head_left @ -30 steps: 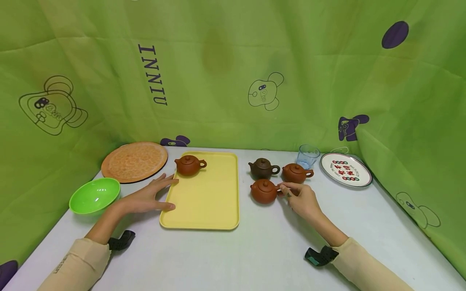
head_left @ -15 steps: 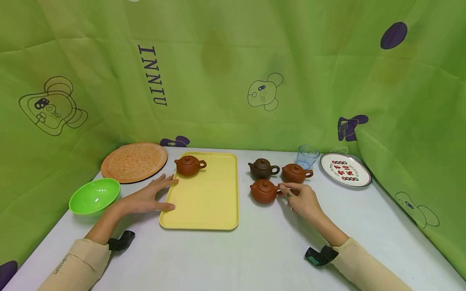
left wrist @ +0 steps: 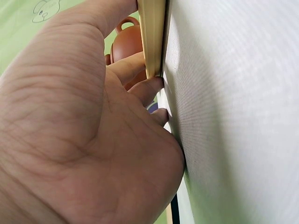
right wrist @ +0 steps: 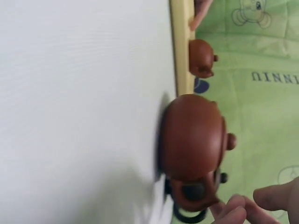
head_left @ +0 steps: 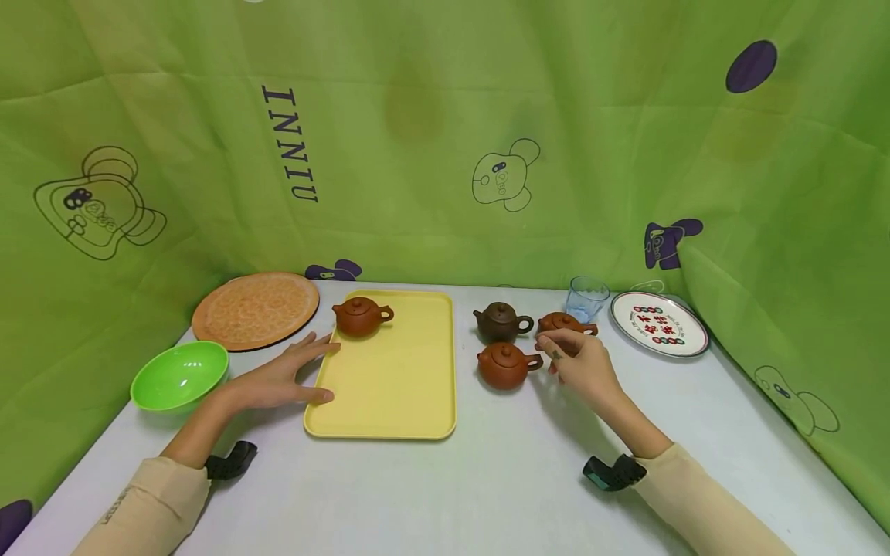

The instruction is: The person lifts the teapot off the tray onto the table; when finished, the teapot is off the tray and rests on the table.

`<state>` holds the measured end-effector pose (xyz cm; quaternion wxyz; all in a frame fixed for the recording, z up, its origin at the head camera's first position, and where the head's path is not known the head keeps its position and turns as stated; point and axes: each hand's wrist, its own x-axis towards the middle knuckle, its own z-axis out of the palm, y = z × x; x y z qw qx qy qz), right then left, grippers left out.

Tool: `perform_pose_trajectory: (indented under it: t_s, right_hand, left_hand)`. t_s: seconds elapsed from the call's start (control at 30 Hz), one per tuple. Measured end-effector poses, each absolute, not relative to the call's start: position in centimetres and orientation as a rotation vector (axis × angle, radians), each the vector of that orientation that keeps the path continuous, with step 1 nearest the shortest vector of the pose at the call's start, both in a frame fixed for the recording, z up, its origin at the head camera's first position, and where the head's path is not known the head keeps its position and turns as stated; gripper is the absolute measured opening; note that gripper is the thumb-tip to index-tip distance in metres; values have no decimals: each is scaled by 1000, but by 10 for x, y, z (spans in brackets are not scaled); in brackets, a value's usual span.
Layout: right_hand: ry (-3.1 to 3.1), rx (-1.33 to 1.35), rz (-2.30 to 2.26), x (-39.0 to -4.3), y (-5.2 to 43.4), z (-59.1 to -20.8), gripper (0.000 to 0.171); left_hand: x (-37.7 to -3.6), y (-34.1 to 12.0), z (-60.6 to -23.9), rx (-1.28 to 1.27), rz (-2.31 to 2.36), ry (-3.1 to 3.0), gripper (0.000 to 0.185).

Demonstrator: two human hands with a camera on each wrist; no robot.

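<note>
My left hand rests at the left rim of a yellow tray, fingers spread, thumb at the edge. A reddish-brown teapot stands at the tray's far left corner. Right of the tray stands another reddish-brown teapot, its handle toward my right hand. That hand hovers just above and beside the handle, holding nothing; in the right wrist view its thumb is apart from the fingers. Behind are a dark brown teapot and a third reddish-brown teapot, partly hidden by the right hand.
A light green bowl and a round orange-brown mat lie on the left. A blue glass and a white plate with red lettering stand at the back right. Green cloth hangs behind and at the sides.
My right hand has let go of the front teapot's handle and moved slightly up and away, now covering part of the rear reddish-brown teapot. The left hand and the teapots stay put.
</note>
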<state>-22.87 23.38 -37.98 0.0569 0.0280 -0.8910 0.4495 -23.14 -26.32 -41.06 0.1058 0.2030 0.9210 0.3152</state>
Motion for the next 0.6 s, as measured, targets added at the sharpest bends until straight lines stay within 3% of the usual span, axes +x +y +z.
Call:
perform_pose_trajectory:
  t_s: [0.6]
  right_hand:
    - [-2624,280,1607,-238,161,-363,28]
  left_hand:
    - [-233,-265,-413,608,934,2711,91]
